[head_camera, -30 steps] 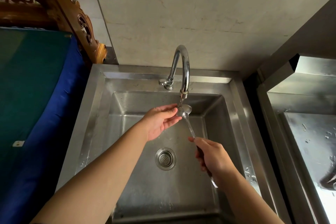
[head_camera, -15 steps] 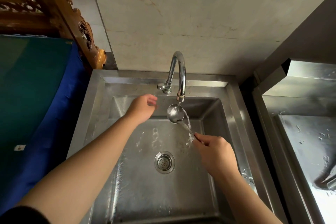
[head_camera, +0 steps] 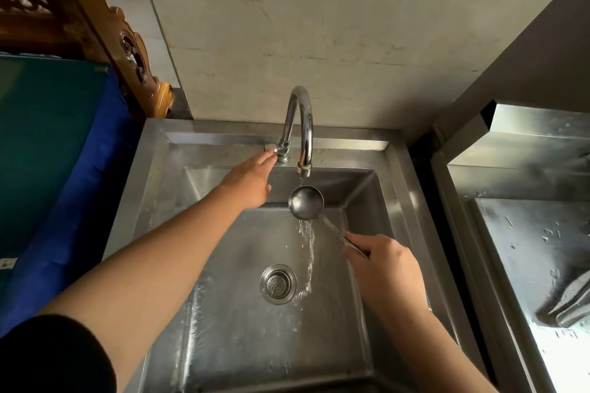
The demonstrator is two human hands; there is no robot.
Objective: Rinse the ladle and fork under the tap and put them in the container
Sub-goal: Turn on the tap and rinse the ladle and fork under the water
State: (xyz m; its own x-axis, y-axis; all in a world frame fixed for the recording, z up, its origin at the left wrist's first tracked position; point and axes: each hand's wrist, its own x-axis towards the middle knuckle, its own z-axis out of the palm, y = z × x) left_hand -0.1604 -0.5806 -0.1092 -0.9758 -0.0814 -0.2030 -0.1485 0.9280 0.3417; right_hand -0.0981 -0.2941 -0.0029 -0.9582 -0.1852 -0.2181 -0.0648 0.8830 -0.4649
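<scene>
A steel ladle [head_camera: 306, 202] hangs bowl-up under the curved tap [head_camera: 301, 124], and water spills from its bowl into the steel sink [head_camera: 166, 188]. My right hand [head_camera: 384, 268] grips the ladle's handle low on the right. My left hand [head_camera: 250, 179] reaches to the tap handle [head_camera: 271, 147] at the back of the sink, fingertips on it. No fork or container shows.
The drain strainer [head_camera: 277, 284] sits in the middle of the wet basin. A steel counter [head_camera: 526, 233] with a dark object [head_camera: 571, 303] lies to the right. Blue and green fabric [head_camera: 64, 153] and carved wood [head_camera: 127, 51] stand at the left.
My left hand left the ladle bowl and moved up and back to the tap handle. The ladle bowl turned upward, and water now pours over it into the sink.
</scene>
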